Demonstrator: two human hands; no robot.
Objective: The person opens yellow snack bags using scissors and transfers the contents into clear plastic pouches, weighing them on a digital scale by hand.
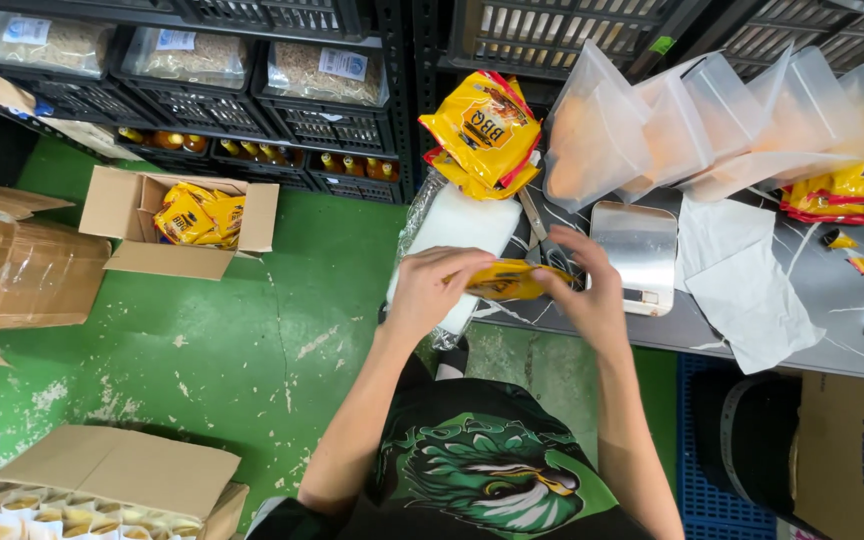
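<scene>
Over the edge of the gray counter (832, 300), the left hand (432, 285) and the right hand (587, 295) both hold one small yellow snack packet (512, 280). The left hand pinches the packet's left end with its fingers bent around it. The right hand pinches the right end, with its fingers curled over the top. The packet lies flat between the two hands, just in front of the person's chest. Right behind it on the counter sits a white block in clear wrap (457, 235), and beside that is a small silver scale (635, 250). A bunch of yellow and red snack bags (482, 130) rests at the back of the counter. Next to them stand some clear plastic bags (712, 120), open at the top. White paper sheets (742, 280) lie to the right of the scale. Down on the green floor (232, 350) is an open cardboard box (122, 215) with more yellow packets inside. Another open box (112, 470) sits near the bottom left corner.
</scene>
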